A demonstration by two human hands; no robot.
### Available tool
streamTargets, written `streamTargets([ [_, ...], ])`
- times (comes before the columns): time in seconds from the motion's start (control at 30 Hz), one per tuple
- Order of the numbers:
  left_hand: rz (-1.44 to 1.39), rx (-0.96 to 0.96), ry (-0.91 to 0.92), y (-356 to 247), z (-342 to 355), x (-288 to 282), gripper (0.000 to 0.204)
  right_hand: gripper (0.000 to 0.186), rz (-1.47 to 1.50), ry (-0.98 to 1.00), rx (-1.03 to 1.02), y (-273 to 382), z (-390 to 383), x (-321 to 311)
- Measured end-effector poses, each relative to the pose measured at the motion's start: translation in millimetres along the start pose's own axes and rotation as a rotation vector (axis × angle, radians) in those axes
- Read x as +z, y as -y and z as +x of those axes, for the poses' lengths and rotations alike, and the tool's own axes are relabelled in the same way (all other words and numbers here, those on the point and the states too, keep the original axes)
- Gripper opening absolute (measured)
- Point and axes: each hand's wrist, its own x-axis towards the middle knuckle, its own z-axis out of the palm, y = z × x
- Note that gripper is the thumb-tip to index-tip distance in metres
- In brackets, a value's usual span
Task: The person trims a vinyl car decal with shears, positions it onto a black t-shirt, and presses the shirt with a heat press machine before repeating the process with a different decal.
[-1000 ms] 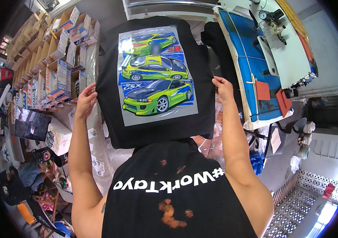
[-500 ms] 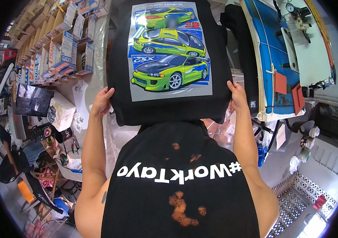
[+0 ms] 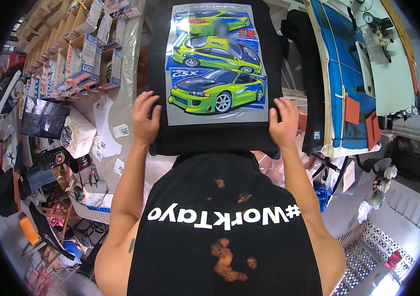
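A black shirt (image 3: 210,138) lies spread out in front of me. On it is a large rectangular print (image 3: 220,91) of green and blue cars against grey. Over the shirt's left edge, near the lower corner, rests my left hand (image 3: 147,118), its fingers apart and nothing gripped. My right hand (image 3: 285,122) is at the opposite edge, fingers and thumb likewise apart. Both hands flank the lower part of the print. The shirt's near hem ends just beyond my own black top.
Upper left, cardboard boxes (image 3: 84,59) are stacked in rows. Another black garment (image 3: 311,93) hangs or lies right of the shirt. Beyond it stands a blue-framed screen panel (image 3: 337,64) with red pads (image 3: 352,109). A pressure gauge (image 3: 368,18) sits upper right; clutter fills the lower left.
Both hands have let go of the shirt's side edges and moved inward, fingers now spread. The shirt has shifted slightly right in the picture.
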Motion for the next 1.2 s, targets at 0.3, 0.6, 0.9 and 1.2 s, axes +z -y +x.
streamTargets([
  [0.3, 0.047, 0.044, 0.012, -25, -3, 12, 0.038, 0.031, 0.003, 0.047, -0.086, 18, -14, 12],
  [0.6, 0.025, 0.013, 0.014, -27, -2, 11, 0.036, 0.032, -0.014, 0.042, -0.086, 22, -12, 10],
  [0.9, 0.015, 0.004, 0.005, -28, -1, 12, 0.035, 0.033, -0.081, -0.065, -0.018, 36, 10, -36],
  [1.2, 0.028, 0.017, -0.002, -30, -3, 10, 0.034, 0.047, -0.704, -0.486, 0.311, -167, 55, -252],
])
